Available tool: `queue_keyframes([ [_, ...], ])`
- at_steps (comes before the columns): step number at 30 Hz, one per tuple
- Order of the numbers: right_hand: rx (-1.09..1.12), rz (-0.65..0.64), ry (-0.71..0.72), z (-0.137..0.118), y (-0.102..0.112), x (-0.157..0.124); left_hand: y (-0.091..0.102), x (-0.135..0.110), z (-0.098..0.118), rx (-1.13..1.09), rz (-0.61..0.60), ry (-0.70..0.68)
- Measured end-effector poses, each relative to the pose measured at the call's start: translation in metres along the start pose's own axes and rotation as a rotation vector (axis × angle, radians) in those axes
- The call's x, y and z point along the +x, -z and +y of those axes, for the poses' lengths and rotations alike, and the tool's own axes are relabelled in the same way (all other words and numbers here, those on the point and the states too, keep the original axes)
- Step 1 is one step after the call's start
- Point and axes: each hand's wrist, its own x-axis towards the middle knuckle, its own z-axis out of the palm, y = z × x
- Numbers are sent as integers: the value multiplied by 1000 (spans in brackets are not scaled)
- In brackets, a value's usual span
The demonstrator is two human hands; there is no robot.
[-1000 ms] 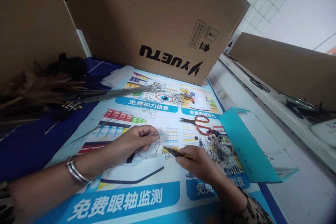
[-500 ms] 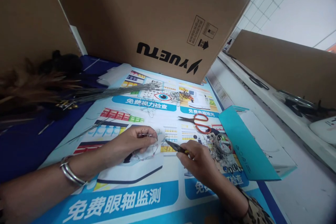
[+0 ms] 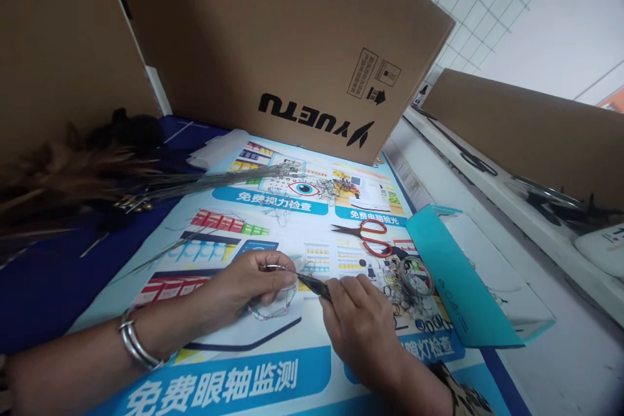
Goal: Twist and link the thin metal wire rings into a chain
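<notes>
The needle-nose pliers (image 3: 314, 285), clenched in the right hand (image 3: 363, 322), now reach the left hand (image 3: 266, 279) from four o'clock, closing the earlier gap; both hands meet over the thin wire loop (image 3: 277, 316) it pinches, though tip contact is unclear.

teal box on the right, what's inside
A few thin wires show inside the teal box; its left wall covers part of the bottom, so anything there can't be seen.

Pliers (image 3: 316, 286): handles hidden by right-hand fingers (image 3: 341, 302). White container (image 3: 602, 251) cut by right edge. Brown feathery bundle (image 3: 88, 175) blurred.
</notes>
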Motion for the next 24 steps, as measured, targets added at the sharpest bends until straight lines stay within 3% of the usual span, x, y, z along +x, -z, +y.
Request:
queue_keyframes([
  [11,-188,19,66,-1,-2,-2,-11,-7,6,9,76,22],
  [19,-184,-35,88,1,-1,-4,-4,-4,-2,122,78,-19],
  [24,-71,-44,55,9,6,0,-1,-2,5,238,105,15],
])
